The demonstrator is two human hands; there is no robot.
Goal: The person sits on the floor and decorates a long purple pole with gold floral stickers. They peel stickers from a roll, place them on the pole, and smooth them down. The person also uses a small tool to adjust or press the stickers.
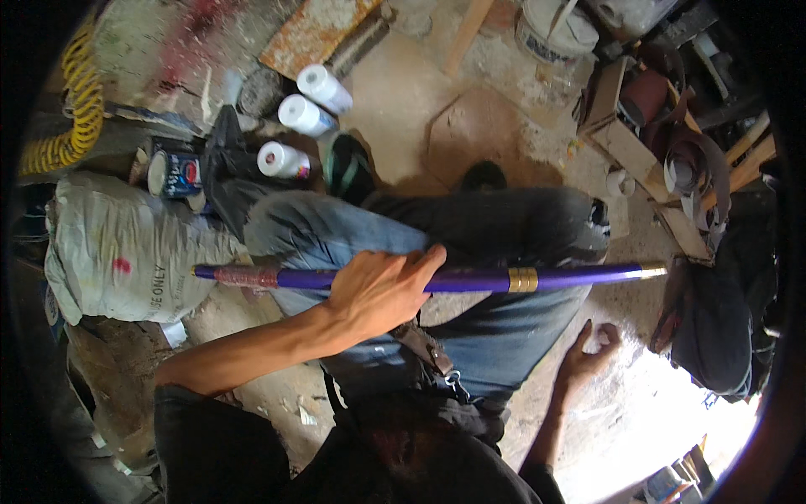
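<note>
Across my thighs lies what looks like a sheathed sword (pixel 474 280), long, slightly curved and glossy purple. It has a gold band right of its middle, a gold tip at the right end and a reddish wrapped section at the left end. My left hand (pixel 378 290) is closed around it, left of the middle, back of the hand up. My right hand (pixel 590 354) hangs beside my right thigh, apart from the sword. Its fingers are loosely curled with a gap between thumb and fingertips, and I see nothing held there.
Three white spray cans (pixel 304 115) lie by my left foot. A full whitish sack (pixel 126 248) and a paint tin (pixel 174 172) stand at left, below a yellow coiled hose (pixel 81 118). Wooden boards (pixel 630 155) and sandpaper rolls (pixel 684 164) crowd the right; a bucket (pixel 554 34) stands far off.
</note>
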